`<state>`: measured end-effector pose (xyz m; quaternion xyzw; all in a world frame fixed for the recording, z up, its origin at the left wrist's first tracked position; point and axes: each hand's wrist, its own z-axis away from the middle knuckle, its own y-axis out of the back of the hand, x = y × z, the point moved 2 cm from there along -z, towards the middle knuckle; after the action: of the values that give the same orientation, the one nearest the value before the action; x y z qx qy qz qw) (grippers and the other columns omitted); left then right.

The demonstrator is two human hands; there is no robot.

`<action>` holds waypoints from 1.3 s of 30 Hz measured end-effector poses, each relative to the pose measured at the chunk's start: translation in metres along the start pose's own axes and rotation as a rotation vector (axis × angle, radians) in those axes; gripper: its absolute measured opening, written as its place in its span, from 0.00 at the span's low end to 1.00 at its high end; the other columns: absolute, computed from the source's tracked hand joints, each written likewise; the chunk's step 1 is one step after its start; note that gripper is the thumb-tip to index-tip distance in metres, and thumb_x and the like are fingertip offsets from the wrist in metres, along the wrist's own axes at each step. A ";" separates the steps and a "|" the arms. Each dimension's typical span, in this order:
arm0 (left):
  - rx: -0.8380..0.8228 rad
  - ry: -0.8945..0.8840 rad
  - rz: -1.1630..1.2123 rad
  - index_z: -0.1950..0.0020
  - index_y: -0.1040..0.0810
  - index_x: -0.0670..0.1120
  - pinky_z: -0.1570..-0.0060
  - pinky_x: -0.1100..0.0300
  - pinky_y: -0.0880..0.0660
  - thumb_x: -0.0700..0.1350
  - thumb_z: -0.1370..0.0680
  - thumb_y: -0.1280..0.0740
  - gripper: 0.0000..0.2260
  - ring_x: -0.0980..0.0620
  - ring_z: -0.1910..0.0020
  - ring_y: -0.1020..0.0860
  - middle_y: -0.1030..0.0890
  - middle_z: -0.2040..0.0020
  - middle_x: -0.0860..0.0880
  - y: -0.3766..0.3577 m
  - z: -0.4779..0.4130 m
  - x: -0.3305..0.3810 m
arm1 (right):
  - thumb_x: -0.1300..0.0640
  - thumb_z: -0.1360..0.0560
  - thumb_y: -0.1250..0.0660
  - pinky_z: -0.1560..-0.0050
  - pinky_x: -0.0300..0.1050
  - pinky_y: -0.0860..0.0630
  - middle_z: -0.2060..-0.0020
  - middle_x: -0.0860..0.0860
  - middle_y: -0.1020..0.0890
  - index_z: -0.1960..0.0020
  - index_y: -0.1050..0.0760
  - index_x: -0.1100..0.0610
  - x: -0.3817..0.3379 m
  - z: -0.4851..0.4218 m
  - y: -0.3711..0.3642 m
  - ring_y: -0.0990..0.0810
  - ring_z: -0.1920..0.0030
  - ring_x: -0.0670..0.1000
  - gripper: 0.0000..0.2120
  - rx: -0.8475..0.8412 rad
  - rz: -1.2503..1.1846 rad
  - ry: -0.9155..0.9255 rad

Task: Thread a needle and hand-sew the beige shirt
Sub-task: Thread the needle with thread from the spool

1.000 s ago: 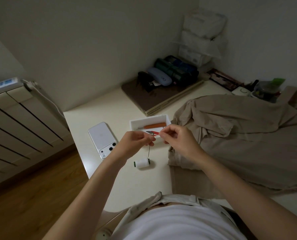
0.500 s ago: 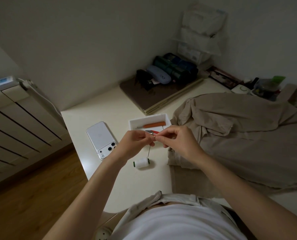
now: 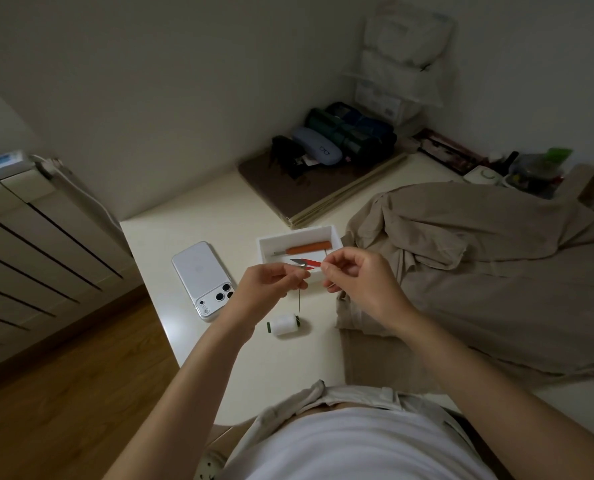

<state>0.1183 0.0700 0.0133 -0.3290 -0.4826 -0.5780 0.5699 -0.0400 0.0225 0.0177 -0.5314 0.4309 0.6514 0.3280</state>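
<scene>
The beige shirt [image 3: 479,271] lies crumpled on the right half of the table. A white thread spool [image 3: 283,324] with green ends lies in front of the white tray [image 3: 335,237]. My left hand [image 3: 271,287] pinches a thin strand of thread [image 3: 298,301] that hangs straight down to the spool. A short gap away, my right hand [image 3: 356,282] holds thumb and forefinger pinched together at the same height, apparently on the needle, which is too fine to make out. Both hands hover over the tray's near edge.
The tray holds an orange-handled tool [image 3: 307,247] and red-handled snips [image 3: 307,264]. A white phone [image 3: 202,278] lies face down at the left. A brown board [image 3: 299,192] with a glasses case and dark rolls fills the far corner. A radiator [image 3: 39,244] stands left of the table.
Half a second ago my fingertips met above the tray. They have since drawn a little apart. The spool and the shirt have not moved.
</scene>
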 end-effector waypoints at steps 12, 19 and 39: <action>-0.006 -0.043 0.092 0.53 0.18 0.40 0.62 0.74 0.28 0.39 0.25 0.31 0.04 0.65 0.66 0.22 0.18 0.65 0.51 -0.009 0.002 0.006 | 0.64 0.25 0.32 0.64 0.33 0.23 0.65 0.54 0.18 0.55 0.22 0.60 0.003 0.001 -0.004 0.18 0.66 0.44 0.01 0.004 -0.028 0.019; -0.014 -0.022 0.022 0.54 0.19 0.39 0.62 0.76 0.29 0.38 0.24 0.32 0.04 0.66 0.67 0.23 0.19 0.64 0.50 -0.011 0.002 0.005 | 0.63 0.25 0.32 0.59 0.34 0.22 0.61 0.56 0.17 0.53 0.22 0.62 0.006 0.004 -0.004 0.18 0.63 0.43 0.03 -0.016 -0.007 0.023; 0.158 -0.042 0.193 0.56 0.18 0.42 0.64 0.75 0.29 0.37 0.26 0.29 0.02 0.66 0.68 0.21 0.18 0.69 0.56 -0.010 0.013 -0.002 | 0.62 0.28 0.28 0.58 0.33 0.23 0.64 0.45 0.18 0.56 0.18 0.55 0.008 0.010 -0.005 0.20 0.63 0.40 0.04 0.102 0.018 0.119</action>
<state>0.1070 0.0815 0.0139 -0.3397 -0.5046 -0.4737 0.6369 -0.0414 0.0334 0.0097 -0.5479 0.4871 0.5988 0.3225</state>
